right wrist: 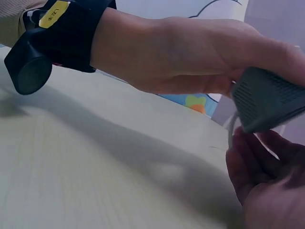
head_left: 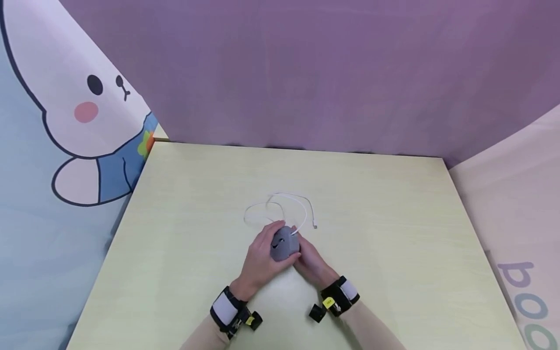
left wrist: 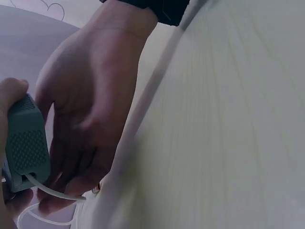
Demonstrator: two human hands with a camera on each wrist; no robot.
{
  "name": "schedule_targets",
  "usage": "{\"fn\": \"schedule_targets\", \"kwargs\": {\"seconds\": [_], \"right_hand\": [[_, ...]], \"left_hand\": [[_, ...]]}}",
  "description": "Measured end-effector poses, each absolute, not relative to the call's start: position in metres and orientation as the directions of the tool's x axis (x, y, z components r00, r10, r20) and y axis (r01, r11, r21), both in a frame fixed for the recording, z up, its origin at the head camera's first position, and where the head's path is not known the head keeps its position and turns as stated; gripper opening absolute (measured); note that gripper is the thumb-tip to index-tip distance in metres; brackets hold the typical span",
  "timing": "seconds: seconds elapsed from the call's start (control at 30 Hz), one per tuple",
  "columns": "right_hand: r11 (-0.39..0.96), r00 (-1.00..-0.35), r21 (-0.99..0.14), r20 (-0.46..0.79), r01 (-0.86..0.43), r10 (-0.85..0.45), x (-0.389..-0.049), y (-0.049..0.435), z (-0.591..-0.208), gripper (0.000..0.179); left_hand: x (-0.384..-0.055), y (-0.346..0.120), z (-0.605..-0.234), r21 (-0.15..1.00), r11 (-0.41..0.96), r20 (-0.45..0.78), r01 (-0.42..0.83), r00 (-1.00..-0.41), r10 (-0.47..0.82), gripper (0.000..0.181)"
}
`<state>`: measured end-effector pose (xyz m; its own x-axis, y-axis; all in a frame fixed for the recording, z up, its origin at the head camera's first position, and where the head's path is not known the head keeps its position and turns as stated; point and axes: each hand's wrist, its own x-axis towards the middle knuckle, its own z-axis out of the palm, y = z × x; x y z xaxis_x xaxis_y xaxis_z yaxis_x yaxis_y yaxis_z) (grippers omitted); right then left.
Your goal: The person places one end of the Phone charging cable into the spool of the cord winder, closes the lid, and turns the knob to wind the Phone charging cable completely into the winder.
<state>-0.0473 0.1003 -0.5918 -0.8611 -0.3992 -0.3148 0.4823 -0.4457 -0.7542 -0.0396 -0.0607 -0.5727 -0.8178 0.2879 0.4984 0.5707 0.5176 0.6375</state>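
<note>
Tabletop [head_left: 393,209] underlies grey device [head_left: 287,247], left hand [head_left: 259,257] curled round it, hold by right hand [head_left: 313,262] unclear; tugged cable [left wrist: 53,192] could dislodge it.

"How many hands do you have over the table [head_left: 415,218]?"
"Two: one left hand [head_left: 261,253], one right hand [head_left: 311,261], wearing two black bands [head_left: 338,297] and two wrist cameras [head_left: 317,313]."
"And besides those?"
"I count one grey device [head_left: 284,244], plus one white cable [head_left: 306,212] with one plug [head_left: 315,226] in view."
"Past the edges?"
"One printed rabbit [head_left: 87,136] beyond the left edge; I see three letters [head_left: 518,306] beyond the right."
</note>
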Motion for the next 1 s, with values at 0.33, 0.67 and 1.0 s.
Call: {"fn": "schedule_targets", "kwargs": {"seconds": [0.33,0.67,1.0], "right_hand": [[-0.403,-0.819,-0.756,-0.298,0.516,-0.491,-0.044,0.105,-0.587,0.097],[-0.230,-0.856,-0.949,-0.070,0.215,-0.512,-0.047,0.119,-0.594,0.078],[0.169,-0.962,-0.986,-0.045,-0.001,-0.269,-0.056,0.133,-0.582,0.073]], "left_hand": [[-0.036,-0.060,-0.584,0.649,0.522,0.510,0.553,-0.826,0.241,0.083],[-0.032,-0.062,-0.589,0.705,0.502,0.439,0.501,-0.864,0.246,0.093],[-0.029,-0.083,-0.593,0.651,0.450,0.607,0.611,-0.775,0.175,0.059]]}}
